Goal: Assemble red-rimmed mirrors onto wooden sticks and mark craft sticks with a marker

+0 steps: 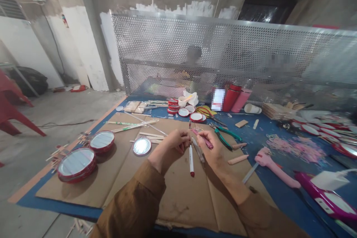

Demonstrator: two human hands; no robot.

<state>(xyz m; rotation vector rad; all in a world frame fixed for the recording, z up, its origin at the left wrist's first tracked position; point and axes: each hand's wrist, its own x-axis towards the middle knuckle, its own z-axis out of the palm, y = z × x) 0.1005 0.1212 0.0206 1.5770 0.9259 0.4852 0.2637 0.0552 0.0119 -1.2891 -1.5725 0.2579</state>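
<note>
My left hand [178, 140] is closed in a pinch above the cardboard sheet [178, 197]. What it grips is too small to make out; a short thin strip [190, 124] shows just beyond its fingertips. Close beside it, my right hand [210, 150] is wrapped round a slim pink-purple tool [205, 141], whose tip points toward the left fingers. A white marker with a red cap [191, 160] lies between the hands. Under the right hand lies a flat greyish strip [198, 150]. To the left, a small round mirror [142, 146] rests on the cardboard.
Stacks of red-rimmed round mirrors [76, 163] stand at left. Green-handled pliers [223, 137], a pink glue gun [277, 165], scattered pink rubber bands [297, 149] and a purple power strip [326, 195] lie at right. A perforated metal screen [167, 41] borders the table's back.
</note>
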